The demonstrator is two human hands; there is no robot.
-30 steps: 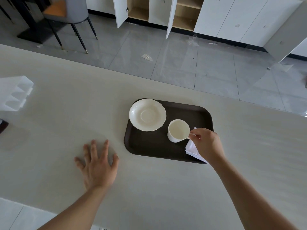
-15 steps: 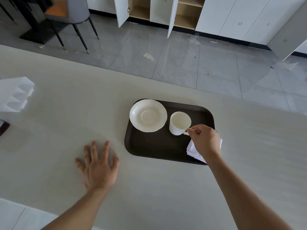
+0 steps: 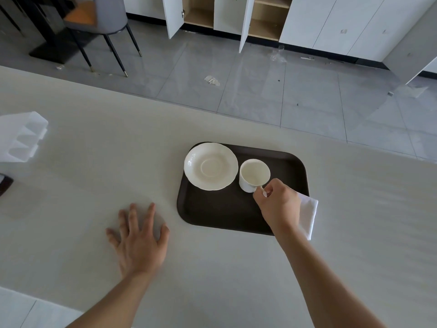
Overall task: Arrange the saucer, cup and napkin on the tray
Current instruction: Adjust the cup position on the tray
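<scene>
A dark brown tray (image 3: 220,214) lies on the pale table. A white scalloped saucer (image 3: 211,166) rests on its far left corner. Just right of the saucer stands an empty white cup (image 3: 253,174), upright, close to the saucer's rim. My right hand (image 3: 279,204) pinches the cup's handle from the near right side. A folded white napkin (image 3: 308,214) lies at the tray's right near corner, overhanging the edge and partly hidden under my right hand. My left hand (image 3: 139,242) lies flat on the table, fingers spread, left of the tray.
A white plastic holder (image 3: 21,136) sits at the table's far left, with a dark object (image 3: 4,185) at the left edge. Beyond the table's far edge are grey floor tiles, a chair (image 3: 101,22) and open cabinets (image 3: 260,17).
My right hand has carried the cup by its handle to the left and farther back on the tray, up beside the saucer. More of the napkin shows now. My left hand stayed flat.
</scene>
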